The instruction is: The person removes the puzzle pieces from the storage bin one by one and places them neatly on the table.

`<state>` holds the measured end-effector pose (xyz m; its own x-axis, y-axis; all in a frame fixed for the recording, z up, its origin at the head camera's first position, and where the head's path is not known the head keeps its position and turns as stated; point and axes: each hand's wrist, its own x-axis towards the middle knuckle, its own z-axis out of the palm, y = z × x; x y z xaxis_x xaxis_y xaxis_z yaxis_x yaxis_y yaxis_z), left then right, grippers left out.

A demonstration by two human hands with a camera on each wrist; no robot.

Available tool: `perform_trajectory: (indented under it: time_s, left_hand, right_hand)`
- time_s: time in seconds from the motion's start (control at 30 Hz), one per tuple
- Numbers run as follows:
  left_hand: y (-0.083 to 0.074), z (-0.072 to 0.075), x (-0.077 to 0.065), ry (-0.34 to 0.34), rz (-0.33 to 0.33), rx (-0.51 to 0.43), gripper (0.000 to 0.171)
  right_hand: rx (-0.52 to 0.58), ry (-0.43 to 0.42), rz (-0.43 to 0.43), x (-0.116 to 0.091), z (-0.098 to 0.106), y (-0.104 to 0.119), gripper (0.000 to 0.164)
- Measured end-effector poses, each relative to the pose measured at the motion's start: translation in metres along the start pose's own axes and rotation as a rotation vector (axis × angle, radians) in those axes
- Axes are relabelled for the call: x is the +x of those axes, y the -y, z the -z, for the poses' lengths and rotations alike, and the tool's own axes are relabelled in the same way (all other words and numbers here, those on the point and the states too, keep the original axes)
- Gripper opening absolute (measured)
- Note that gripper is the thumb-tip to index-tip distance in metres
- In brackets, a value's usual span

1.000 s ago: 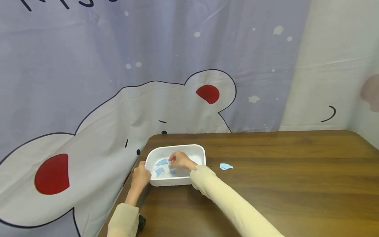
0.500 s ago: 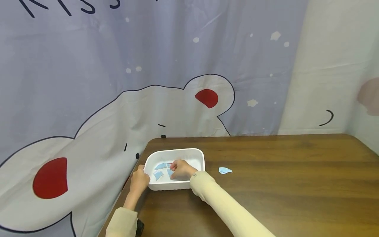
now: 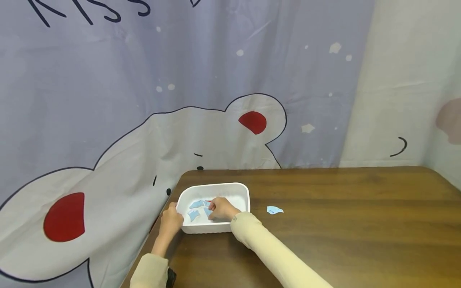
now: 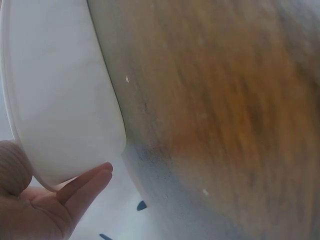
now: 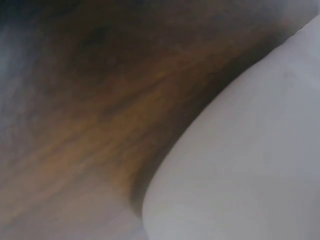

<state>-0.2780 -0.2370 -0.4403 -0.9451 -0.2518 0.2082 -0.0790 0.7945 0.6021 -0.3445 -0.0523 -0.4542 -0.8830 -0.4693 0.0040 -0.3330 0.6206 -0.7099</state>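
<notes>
A white plastic tub point(image 3: 205, 228) stands at the left end of the table. My left hand point(image 3: 171, 221) grips its near left corner, fingers along the outside wall of the tub point(image 4: 65, 90) in the left wrist view. My right hand point(image 3: 222, 209) reaches inside over the near wall, thumb and fingers curled at the right end of a flat light blue piece point(image 3: 207, 211). Two other light blue pieces, one at the back point(image 3: 196, 204) and one at the left point(image 3: 193, 215), lie on the tub's floor. A small piece with a red mark point(image 3: 207, 203) lies beside the right fingertips.
A separate light blue piece point(image 3: 275, 210) lies on the brown wooden table point(image 3: 342, 224), right of the tub. A printed curtain point(image 3: 216, 132) hangs behind the table and along its left edge. Beside the left sleeve is a small black object point(image 3: 171, 277).
The right hand, blurred a second ago, has moved slightly toward me and settled at the near light blue piece. The left hand keeps its grip on the tub. The head view has tilted up slightly.
</notes>
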Motion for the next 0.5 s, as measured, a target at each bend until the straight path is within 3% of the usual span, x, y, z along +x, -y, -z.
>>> perform_trajectory:
  time_s: [0.5]
  left_hand:
    - [0.0027, -0.0016, -0.0008, -0.027, -0.038, 0.000, 0.041]
  right_hand:
    - [-0.044, -0.006, 0.022, -0.0011, 0.0010, -0.0021, 0.019]
